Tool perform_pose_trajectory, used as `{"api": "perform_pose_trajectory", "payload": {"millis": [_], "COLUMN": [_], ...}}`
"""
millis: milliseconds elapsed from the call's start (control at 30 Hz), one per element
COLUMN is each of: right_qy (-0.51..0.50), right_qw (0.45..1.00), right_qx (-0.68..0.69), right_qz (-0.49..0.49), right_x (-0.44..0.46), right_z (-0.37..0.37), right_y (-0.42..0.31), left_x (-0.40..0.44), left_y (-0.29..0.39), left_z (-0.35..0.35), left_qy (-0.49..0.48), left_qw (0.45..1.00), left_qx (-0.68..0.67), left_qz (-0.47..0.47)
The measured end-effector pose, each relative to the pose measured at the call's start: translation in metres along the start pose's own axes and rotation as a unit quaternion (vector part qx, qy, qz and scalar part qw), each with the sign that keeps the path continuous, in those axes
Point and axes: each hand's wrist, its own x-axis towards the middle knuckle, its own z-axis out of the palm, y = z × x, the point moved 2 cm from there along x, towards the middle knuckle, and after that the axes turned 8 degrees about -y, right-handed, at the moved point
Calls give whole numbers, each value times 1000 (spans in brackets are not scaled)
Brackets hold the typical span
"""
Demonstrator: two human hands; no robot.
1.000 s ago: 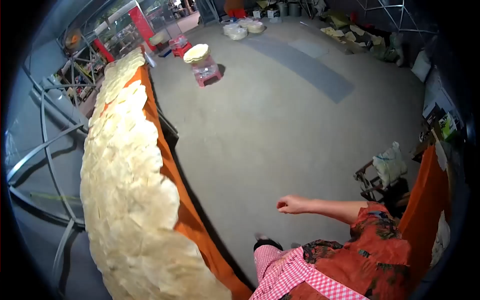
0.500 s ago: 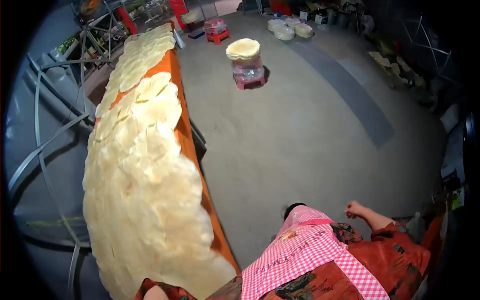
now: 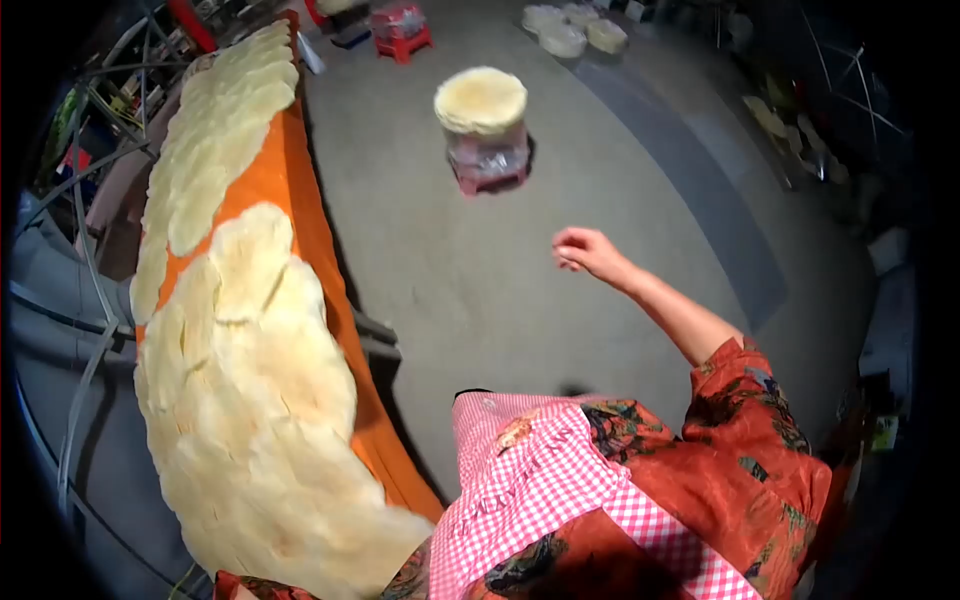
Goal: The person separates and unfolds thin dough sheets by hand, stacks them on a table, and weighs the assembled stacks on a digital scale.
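Observation:
My right hand point(image 3: 585, 250) is held out over the grey floor, fingers loosely curled together, with nothing seen in them. It touches nothing. Beyond it, a stack of round flat breads point(image 3: 482, 98) rests on a clear plastic-wrapped bundle point(image 3: 490, 155), which sits on a small red stool point(image 3: 495, 185). My left hand is out of view; only its red sleeve point(image 3: 270, 587) shows at the bottom edge. Along my left, many overlapping pale flat breads point(image 3: 270, 400) cover a long table with an orange cloth point(image 3: 310, 210).
Another red stool point(image 3: 403, 42) with a wrapped bundle stands farther back. Several bagged stacks point(image 3: 562, 38) lie on the floor point(image 3: 620, 160) at the back. Metal poles point(image 3: 85, 390) run beside the table's left side. A dark strip point(image 3: 700, 180) crosses the floor on the right.
I have moved forward, so the stool with the bread stack looks nearer. My right hand has swung forward and left from beside my body. My left forearm has almost dropped out of view.

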Motion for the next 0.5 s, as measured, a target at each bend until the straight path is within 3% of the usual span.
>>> {"api": "perform_pose_trajectory", "payload": {"millis": [133, 300, 367, 400, 467, 500], "right_qy": [-89, -167, -165, -178, -109, -96], "right_qw": [988, 978, 940, 939, 924, 866], "right_qx": [-51, -94, -280, -260, -237, -301], "right_qz": [-115, -84, -99, -137, -280, -387], "right_x": [157, 293, 330, 350, 388, 402], "right_z": [6, -7, -12, -12, -9, -11], "right_y": [-167, -201, -221, -246, -318, -368], "left_x": [124, 291, 360, 393, 461, 493], "left_y": [-14, -9, 6, 15, 33, 43], "left_z": [0, -24, -29, -28, -26, -24], "left_qy": [15, 13, 3, -3, -18, -27], "left_qw": [1000, 999, 999, 998, 996, 995], "left_qx": [-18, -20, -19, -13, 4, 10], "left_qz": [8, 28, 44, 55, 83, 98]}}
